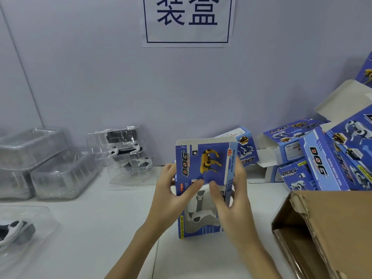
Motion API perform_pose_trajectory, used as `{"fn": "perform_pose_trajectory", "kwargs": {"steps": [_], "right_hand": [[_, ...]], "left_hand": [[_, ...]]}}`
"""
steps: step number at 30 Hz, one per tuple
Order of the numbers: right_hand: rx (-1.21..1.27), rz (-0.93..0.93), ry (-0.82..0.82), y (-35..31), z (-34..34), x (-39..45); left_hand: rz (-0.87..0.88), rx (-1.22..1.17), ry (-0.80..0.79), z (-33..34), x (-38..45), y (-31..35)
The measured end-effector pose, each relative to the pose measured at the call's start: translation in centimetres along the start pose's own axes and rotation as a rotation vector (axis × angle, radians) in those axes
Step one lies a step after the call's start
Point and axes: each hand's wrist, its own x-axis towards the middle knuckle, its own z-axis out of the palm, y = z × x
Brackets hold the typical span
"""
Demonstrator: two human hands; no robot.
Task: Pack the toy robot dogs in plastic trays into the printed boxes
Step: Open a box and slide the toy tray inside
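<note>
White worktop (124,228), run up against a pale wall. At far left, stacked clear plastic trays (50,168); just beside these, toward the middle, more trays holding black-and-white toy dogs (124,150). At near left edge, one tray with a toy dog (16,232) lying flat. At far right, heap of blue printed boxes (314,158), some with flaps open. At near right, open brown carton (326,228), tilted.
</note>
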Motion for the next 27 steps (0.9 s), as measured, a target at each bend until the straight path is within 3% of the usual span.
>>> {"fn": "perform_pose_trajectory", "kwargs": {"steps": [4,9,15,20,27], "right_hand": [[-0.189,-0.149,0.187,0.9,1.6,-2.1],[-0.210,-0.129,0.123,0.2,3.8,-3.2],[-0.237,0.055,0.158,-0.4,3.7,-2.8],[0.097,0.260,0.207,-0.7,2.6,-2.0],[0.229,0.359,0.041,-0.9,0.3,-0.8]], "left_hand": [[0.132,0.253,0.166,1.9,-0.9,0.3],[0.280,0.554,0.198,0.8,-1.0,0.1],[0.405,0.334,0.183,0.7,-1.2,0.9],[0.484,0.267,0.071,1.3,-1.8,1.4],[0.372,0.291,0.262,-0.8,-0.2,-0.3]]}}
